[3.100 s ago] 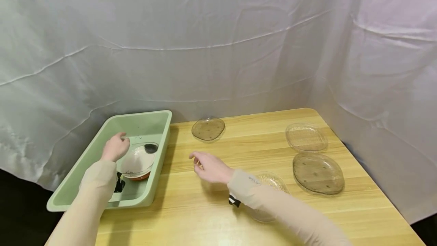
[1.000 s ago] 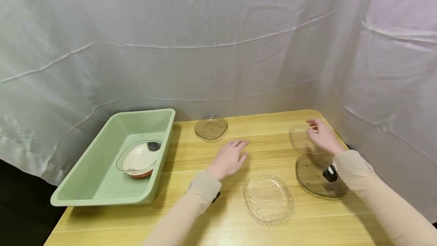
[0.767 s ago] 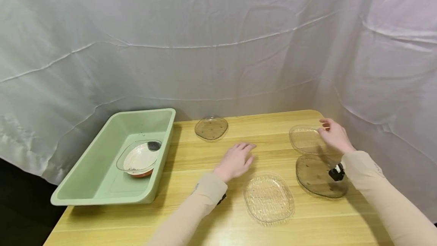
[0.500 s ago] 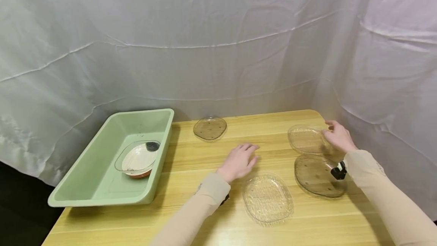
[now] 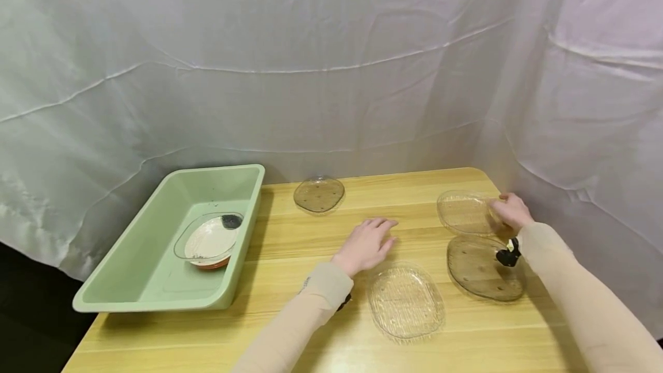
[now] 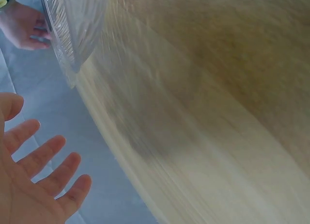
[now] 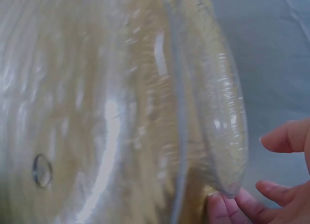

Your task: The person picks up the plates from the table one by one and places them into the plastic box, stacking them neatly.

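Fingers (image 7: 272, 191) of the right hand (image 5: 513, 210) reach in at the right-hand rim of a clear, rounded-square, glass-like plate (image 5: 463, 212), and the fingertips meet that edge! Right wrist view shows the thumb standing apart from the plate, fingers parted; whether any fingertip goes beneath the rim, I cannot tell. So the clear plate lies just to the left of those fingers, flat at the far right of the pale wooden table (image 5: 290, 327), with a smoky-brown, rounded plate (image 5: 470, 272) right in front of it.

Over to the left hand (image 5: 364, 244): fingers spread, holding nothing, poised mid-table. Nearest to it, just in front, lies a clear ribbed plate (image 5: 406, 302), while a smaller brown plate (image 5: 318, 193) sits farther back by the grey curtain (image 5: 331, 102).

Far left, a pale green rectangular tub (image 5: 145, 307) contains a white bowl with an orange outside (image 5: 212, 266), overlapped by a transparent dish (image 5: 186, 240).
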### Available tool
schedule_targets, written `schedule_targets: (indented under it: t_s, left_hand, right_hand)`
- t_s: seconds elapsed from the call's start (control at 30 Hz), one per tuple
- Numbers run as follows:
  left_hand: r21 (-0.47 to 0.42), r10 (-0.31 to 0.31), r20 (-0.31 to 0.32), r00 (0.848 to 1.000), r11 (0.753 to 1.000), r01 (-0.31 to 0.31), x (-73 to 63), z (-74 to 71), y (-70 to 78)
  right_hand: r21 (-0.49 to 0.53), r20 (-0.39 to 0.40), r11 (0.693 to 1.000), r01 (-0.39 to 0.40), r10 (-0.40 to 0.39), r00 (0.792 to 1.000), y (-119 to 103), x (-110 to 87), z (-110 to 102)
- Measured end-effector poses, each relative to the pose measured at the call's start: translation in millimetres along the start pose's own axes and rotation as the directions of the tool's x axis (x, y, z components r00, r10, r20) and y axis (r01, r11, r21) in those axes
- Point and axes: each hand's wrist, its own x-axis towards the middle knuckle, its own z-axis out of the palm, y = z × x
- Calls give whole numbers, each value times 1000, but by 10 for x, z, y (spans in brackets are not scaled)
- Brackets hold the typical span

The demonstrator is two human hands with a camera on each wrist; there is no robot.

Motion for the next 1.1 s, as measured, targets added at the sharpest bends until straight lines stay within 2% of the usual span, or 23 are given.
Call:
schedule_targets:
  t_s: [0.2,0.43,0.63,0.77,1.1]
  left_hand:
    - [-9,-3,-3,1000,1000,3,14,10,10]
    - [-29,-11,15,1000,1000,11,16,-1,34]
    - [-31,-11,10,1000,999,11,21,5,36]
    - [-37,-17,7,1000,999,18,16,32,17]
    - [-56,-30,-11,1000,998,29,28,44,-76]
  right_hand:
    - [-72,-1,997,5,-5,1000,45,57,59]
    - [3,22,999,-39,39,999,39,140,102]
    - [-65,23,998,-6,8,1000,75,207,103]
    - [-71,43,997,-3,6,999,93,212,105]
    - [-2,75,999,-41,41,996,57,211,55]
